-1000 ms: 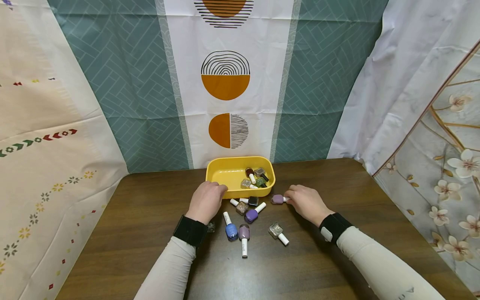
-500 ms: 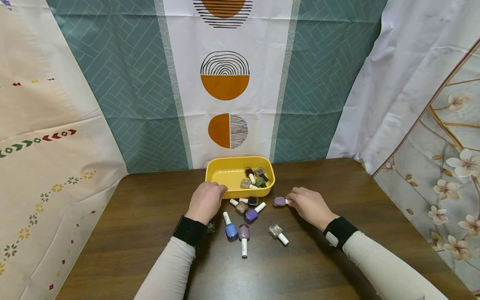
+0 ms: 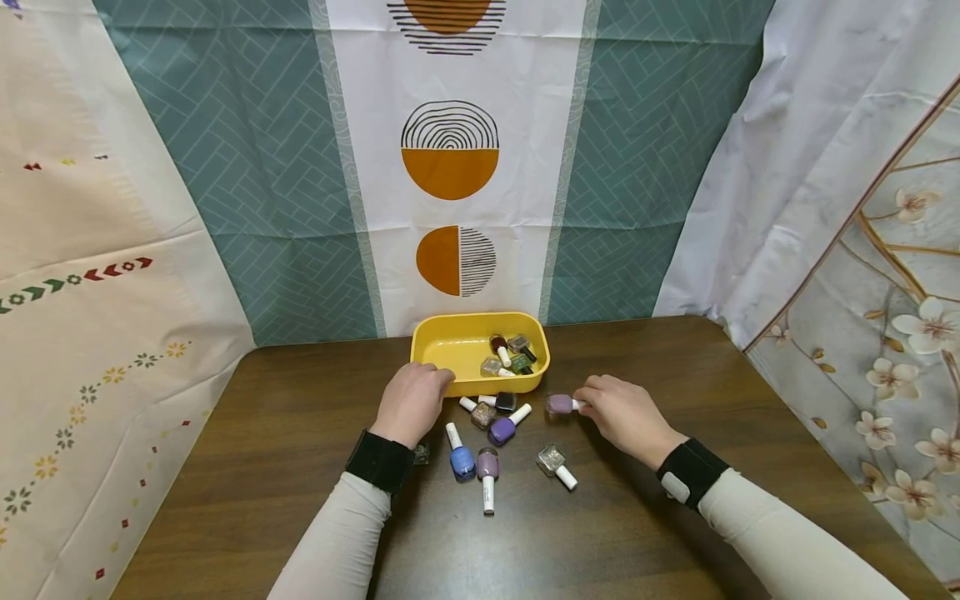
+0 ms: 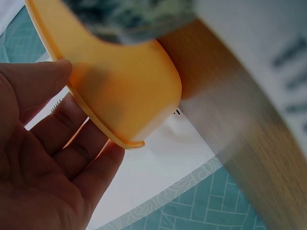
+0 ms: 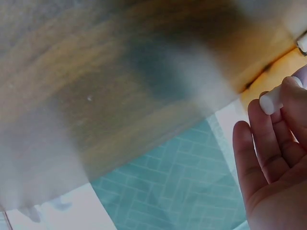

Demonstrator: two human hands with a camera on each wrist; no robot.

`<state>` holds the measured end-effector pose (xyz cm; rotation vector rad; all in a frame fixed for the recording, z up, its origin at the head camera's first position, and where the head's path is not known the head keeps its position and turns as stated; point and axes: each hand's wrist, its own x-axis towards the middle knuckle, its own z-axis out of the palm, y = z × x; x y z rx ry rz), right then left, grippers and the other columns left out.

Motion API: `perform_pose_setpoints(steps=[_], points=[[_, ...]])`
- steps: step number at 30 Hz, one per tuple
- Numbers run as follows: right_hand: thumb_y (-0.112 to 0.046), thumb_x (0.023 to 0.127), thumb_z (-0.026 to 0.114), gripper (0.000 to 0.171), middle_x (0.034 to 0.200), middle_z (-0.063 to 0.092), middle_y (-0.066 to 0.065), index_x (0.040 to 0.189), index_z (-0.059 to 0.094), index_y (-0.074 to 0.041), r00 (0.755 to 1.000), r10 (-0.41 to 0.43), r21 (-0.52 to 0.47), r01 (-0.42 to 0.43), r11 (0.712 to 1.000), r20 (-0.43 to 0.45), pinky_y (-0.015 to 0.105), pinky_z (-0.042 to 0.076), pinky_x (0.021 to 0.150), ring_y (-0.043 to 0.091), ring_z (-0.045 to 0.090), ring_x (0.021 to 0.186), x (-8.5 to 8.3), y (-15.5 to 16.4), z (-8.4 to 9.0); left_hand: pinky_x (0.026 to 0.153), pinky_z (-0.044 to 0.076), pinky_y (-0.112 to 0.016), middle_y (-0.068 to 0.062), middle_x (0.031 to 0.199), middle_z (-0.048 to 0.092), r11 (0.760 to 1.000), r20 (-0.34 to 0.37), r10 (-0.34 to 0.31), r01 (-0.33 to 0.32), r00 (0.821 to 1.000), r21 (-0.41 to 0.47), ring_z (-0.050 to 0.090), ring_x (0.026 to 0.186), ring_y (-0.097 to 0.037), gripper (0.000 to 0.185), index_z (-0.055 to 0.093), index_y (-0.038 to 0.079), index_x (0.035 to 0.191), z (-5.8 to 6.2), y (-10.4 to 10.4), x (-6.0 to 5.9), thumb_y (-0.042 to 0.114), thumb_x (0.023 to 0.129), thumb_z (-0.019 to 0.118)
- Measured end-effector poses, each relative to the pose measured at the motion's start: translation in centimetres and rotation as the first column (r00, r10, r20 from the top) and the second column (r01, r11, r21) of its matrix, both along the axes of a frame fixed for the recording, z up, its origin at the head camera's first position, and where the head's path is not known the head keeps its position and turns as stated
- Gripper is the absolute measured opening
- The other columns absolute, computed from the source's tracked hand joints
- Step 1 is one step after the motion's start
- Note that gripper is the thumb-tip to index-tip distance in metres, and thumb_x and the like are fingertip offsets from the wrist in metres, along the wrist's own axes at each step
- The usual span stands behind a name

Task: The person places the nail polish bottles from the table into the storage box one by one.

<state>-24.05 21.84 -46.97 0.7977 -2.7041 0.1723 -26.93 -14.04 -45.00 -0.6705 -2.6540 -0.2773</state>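
A yellow tray [image 3: 452,326] stands at the back of the wooden table [image 3: 300,467] with several nail polish bottles in it. My left hand [image 3: 412,400] grips its front left rim; the left wrist view shows thumb and fingers on the yellow tray [image 4: 129,91]. My right hand [image 3: 622,412] pinches the white cap [image 5: 271,100] of a mauve nail polish bottle [image 3: 559,403], held just right of the tray's front. Several more bottles [image 3: 487,433] lie on the table between my hands.
Patterned curtains hang behind and to both sides of the table. A glitter bottle with a white cap [image 3: 557,464] lies near my right forearm. A small dark item [image 3: 422,454] sits by my left wrist.
My right hand has drawn slightly back and right with the mauve bottle, lifting it a little. My left hand has stayed on the tray rim.
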Motion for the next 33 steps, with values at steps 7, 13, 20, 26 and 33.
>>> perform_pose_setpoints(steps=[7,13,20,26,33], points=[[-0.004,0.090,0.092,0.022,0.098,0.070,-0.002,0.108,0.081,-0.011,0.998,0.033,-0.011,-0.034,0.999,-0.044,0.040,0.061,0.078,0.018,0.067,0.090,0.5,-0.4,1.0,0.081,0.057,-0.045,-0.008,0.082,0.074,1.000,-0.006,-0.006,0.006,1.000,-0.005,0.067,0.078,-0.029,0.005,0.083,0.007,0.096,0.1,0.0,-0.1,0.003,0.098,0.083],[-0.005,0.092,0.091,0.021,0.099,0.071,-0.002,0.109,0.081,-0.011,0.997,0.049,-0.019,-0.051,0.999,-0.066,0.040,0.061,0.078,0.018,0.067,0.091,0.6,-0.9,1.9,0.081,0.056,-0.045,-0.009,0.082,0.074,1.000,0.002,-0.003,0.003,1.000,-0.008,0.067,0.078,-0.030,0.006,0.083,0.009,0.096,0.0,-0.1,-0.1,0.003,0.098,0.082],[-0.007,0.092,0.090,0.021,0.101,0.073,-0.001,0.111,0.081,-0.011,0.997,0.041,-0.024,-0.042,0.999,-0.068,0.039,0.062,0.080,0.019,0.068,0.092,0.6,-1.9,3.1,0.081,0.057,-0.045,-0.009,0.081,0.074,1.000,0.000,-0.004,0.004,1.000,-0.007,0.067,0.078,-0.030,0.007,0.083,0.009,0.096,0.1,-0.1,-0.1,0.003,0.098,0.083],[-0.009,0.096,0.088,0.018,0.102,0.073,0.000,0.112,0.081,-0.011,0.997,0.026,-0.054,-0.030,0.998,-0.077,0.040,0.062,0.081,0.020,0.068,0.093,0.3,-2.9,4.2,0.081,0.056,-0.044,-0.009,0.081,0.073,1.000,0.006,-0.002,0.002,1.000,-0.010,0.067,0.078,-0.029,0.007,0.083,0.010,0.095,0.0,-0.1,-0.1,0.003,0.098,0.083],[-0.009,0.096,0.088,0.019,0.103,0.074,0.002,0.114,0.081,-0.009,0.997,0.009,-0.067,-0.014,0.998,-0.076,0.039,0.063,0.084,0.021,0.068,0.093,-0.2,-4.2,5.0,0.081,0.056,-0.045,-0.008,0.081,0.073,1.000,0.007,-0.003,0.003,1.000,-0.004,0.066,0.078,-0.029,0.006,0.083,0.009,0.095,0.0,-0.1,0.0,0.004,0.099,0.082]])
